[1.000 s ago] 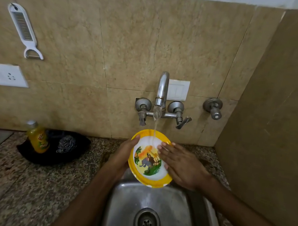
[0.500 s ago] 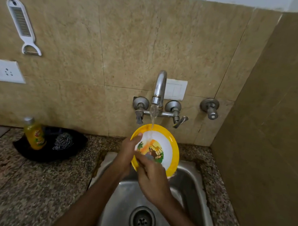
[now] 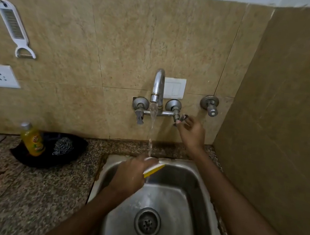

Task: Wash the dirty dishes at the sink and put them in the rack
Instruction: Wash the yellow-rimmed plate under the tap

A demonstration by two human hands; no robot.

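My left hand (image 3: pixel 132 174) grips a yellow-rimmed plate (image 3: pixel 154 170) over the steel sink (image 3: pixel 197 181). The plate is tipped nearly edge-on, so only its yellow rim and a strip of white show. Water runs from the chrome tap (image 3: pixel 157 87) and falls onto the plate by my fingers. My right hand (image 3: pixel 192 130) is raised to the tap's right lever handle (image 3: pixel 181 118), and its fingertips pinch the handle.
A yellow soap bottle (image 3: pixel 32 140) and a steel scrubber (image 3: pixel 63 146) sit on a dark cloth (image 3: pixel 78 143) on the granite counter (image 3: pixel 18 189), left of the sink. A peeler (image 3: pixel 14 28) hangs on the tiled wall. A side wall stands close on the right.
My right hand left the plate's face and rose to the right tap handle. The left hand lowered the plate and tipped it edge-on.
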